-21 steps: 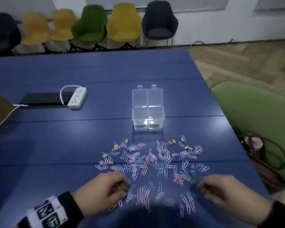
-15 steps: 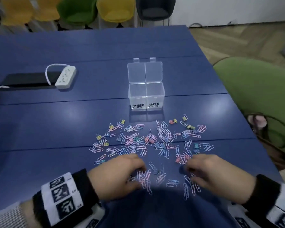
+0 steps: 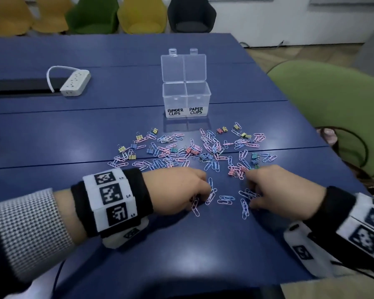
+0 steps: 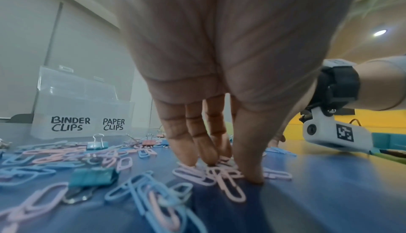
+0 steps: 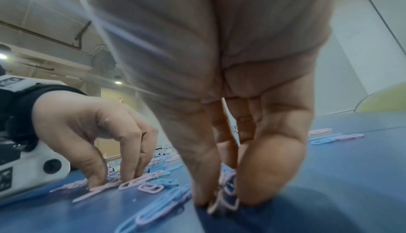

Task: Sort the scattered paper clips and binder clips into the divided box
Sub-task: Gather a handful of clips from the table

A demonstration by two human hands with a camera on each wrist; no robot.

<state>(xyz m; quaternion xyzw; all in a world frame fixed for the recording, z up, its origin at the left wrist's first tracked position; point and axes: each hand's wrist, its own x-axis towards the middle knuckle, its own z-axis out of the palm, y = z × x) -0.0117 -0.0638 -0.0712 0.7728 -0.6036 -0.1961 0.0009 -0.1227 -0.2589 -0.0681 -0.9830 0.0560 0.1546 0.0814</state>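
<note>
Pink and blue paper clips (image 3: 225, 200) and small coloured binder clips (image 3: 254, 157) lie scattered on the blue table (image 3: 95, 130). Behind them stands the clear divided box (image 3: 208, 94), lid open, labelled BINDER CLIPS on the left and PAPER CLIPS on the right. My left hand (image 3: 203, 196) is at the near edge of the pile, thumb and fingertips drawn together round pink paper clips (image 4: 230, 190). My right hand (image 3: 249, 192) pinches a small bunch of paper clips (image 5: 228, 191) between thumb and fingers on the tabletop. Both compartments look empty.
A white power strip (image 3: 76, 83) and a flat dark device (image 3: 20, 85) lie at the far left. A green chair (image 3: 337, 108) stands close to the table's right edge. More chairs (image 3: 141, 16) line the far wall.
The head view has tilted down and moved closer. Both hands have slid forward and inward into the near edge of the pile and closed their fingers on paper clips.
</note>
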